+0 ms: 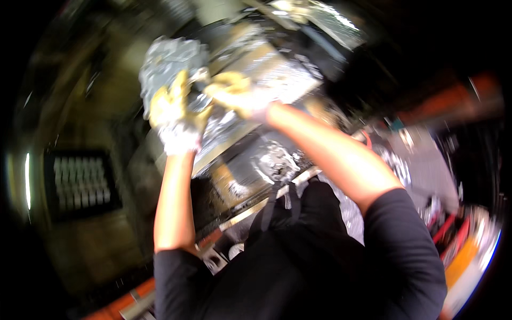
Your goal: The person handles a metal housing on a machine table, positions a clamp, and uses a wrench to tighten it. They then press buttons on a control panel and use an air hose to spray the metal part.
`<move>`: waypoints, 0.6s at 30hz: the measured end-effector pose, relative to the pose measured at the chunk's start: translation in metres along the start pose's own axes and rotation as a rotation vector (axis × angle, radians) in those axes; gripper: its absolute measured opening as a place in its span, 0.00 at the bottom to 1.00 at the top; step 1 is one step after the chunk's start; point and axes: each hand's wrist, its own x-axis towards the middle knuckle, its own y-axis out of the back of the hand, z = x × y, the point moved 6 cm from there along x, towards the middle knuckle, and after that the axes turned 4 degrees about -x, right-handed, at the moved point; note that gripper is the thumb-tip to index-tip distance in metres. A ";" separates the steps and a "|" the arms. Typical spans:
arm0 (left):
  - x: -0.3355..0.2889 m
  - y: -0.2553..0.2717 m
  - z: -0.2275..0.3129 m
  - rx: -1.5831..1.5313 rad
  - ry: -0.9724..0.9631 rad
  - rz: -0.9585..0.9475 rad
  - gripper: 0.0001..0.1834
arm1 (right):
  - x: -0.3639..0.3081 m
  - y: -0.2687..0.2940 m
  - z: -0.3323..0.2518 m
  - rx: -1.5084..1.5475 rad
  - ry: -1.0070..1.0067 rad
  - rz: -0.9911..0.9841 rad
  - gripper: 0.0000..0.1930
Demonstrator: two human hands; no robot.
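Motion blurs much of the view. My left hand (176,106), in a pale yellow work glove with a white cuff, reaches up at the upper left. Its fingers look stretched and the thumb stands apart. They lie against or just in front of a lumpy silver-grey metal-looking piece (172,58); contact is unclear. My right hand (234,92), gloved alike, is close beside it with fingers curled. Between the two hands a small shiny part (200,77) shows, its kind too smeared to name. Whether the right fingers hold it is hidden.
Below the hands spreads a worn metal work surface (224,146) with brown and silvery patches. A crumpled silvery lump (277,161) lies near its front edge. Orange-red beams (448,101) show at the right, and a dark-framed panel (82,181) at the left.
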 end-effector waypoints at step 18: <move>-0.242 -0.019 0.225 -0.884 -0.437 -0.653 0.40 | -0.757 0.022 0.175 -0.554 -0.979 1.422 0.29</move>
